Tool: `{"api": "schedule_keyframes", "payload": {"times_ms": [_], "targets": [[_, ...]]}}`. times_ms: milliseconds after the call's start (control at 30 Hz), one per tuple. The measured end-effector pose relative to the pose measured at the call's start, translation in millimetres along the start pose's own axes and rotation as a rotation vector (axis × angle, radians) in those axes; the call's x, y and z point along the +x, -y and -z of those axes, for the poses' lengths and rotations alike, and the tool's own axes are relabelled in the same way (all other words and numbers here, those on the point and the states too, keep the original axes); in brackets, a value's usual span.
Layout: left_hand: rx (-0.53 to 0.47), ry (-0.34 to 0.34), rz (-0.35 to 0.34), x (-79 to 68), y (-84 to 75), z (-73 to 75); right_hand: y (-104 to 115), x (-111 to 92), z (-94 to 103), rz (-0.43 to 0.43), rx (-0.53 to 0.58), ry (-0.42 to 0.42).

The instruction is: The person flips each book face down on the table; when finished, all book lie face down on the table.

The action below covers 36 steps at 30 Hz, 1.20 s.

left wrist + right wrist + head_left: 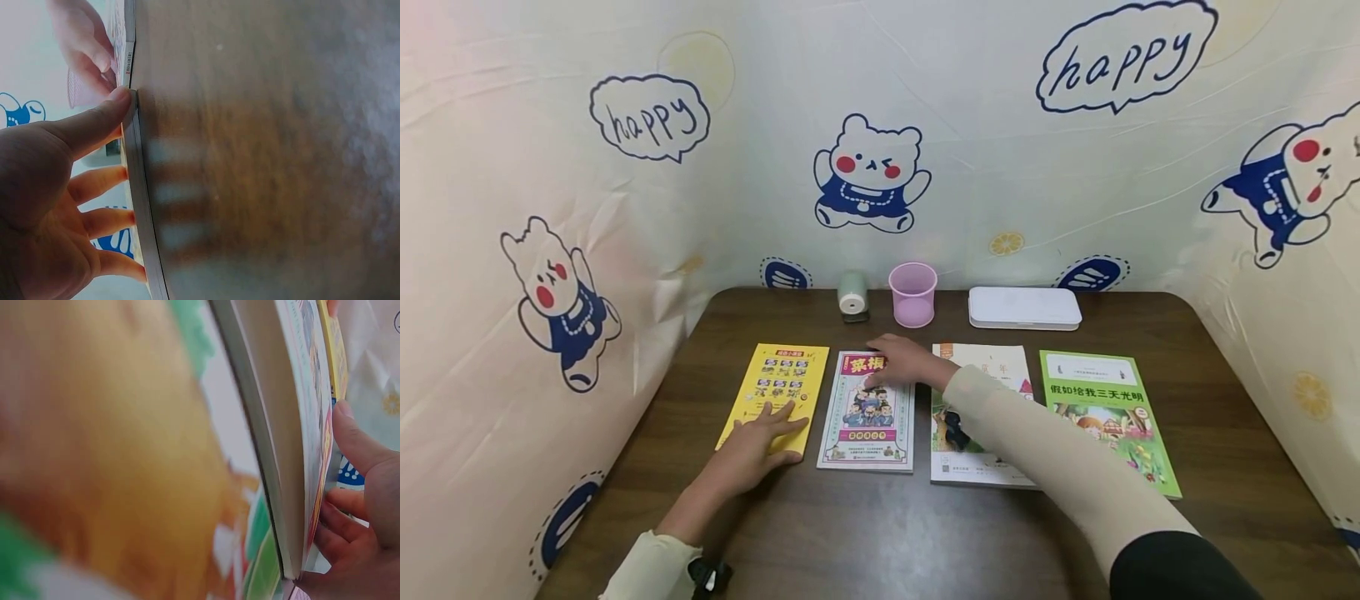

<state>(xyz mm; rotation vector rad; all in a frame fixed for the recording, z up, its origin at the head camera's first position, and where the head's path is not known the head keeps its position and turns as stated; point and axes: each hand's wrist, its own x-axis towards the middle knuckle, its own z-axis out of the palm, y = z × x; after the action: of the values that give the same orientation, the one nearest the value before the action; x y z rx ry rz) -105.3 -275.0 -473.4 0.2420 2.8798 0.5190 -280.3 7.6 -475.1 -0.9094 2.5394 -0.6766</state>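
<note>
A yellow book [787, 379] lies at the left of the row on the table, and my left hand [758, 446] rests on its lower part with fingers spread. In the left wrist view, that hand's thumb [103, 125] touches the book near its edge. Beside it lies a white book with a pink title [868, 425]. My right hand [908, 362] reaches over that book's upper right corner, its fingers lying loosely on the cover. Seen from the right wrist, the right thumb [359, 437] is held out, apart from the other fingers at the book's top end.
Under my right forearm lies a larger white book [951, 475], with a green book [1150, 433] to its right. Along the back of the brown table [880, 542] stand a small green device [852, 293], a pink cup [913, 304] and a white flat case [1024, 308]. Printed cloth [970, 192] surrounds the table.
</note>
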Motion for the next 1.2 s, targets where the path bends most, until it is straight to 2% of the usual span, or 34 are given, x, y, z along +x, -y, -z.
{"api": "schedule_keyframes", "payload": {"times_ms": [367,700,1200], "targets": [[0.000,0.000,0.007,-1.5,-1.7,1.7,-13,-9,6.7,0.024,-0.111,-0.009],[0.010,0.000,0.002,-1.8,-1.3,1.6,-25,-19,13.9,-0.018,-0.154,0.016],[0.008,0.003,-0.010,-1.6,-0.9,2.8,-44,-33,20.7,-0.038,-0.087,0.007]]}}
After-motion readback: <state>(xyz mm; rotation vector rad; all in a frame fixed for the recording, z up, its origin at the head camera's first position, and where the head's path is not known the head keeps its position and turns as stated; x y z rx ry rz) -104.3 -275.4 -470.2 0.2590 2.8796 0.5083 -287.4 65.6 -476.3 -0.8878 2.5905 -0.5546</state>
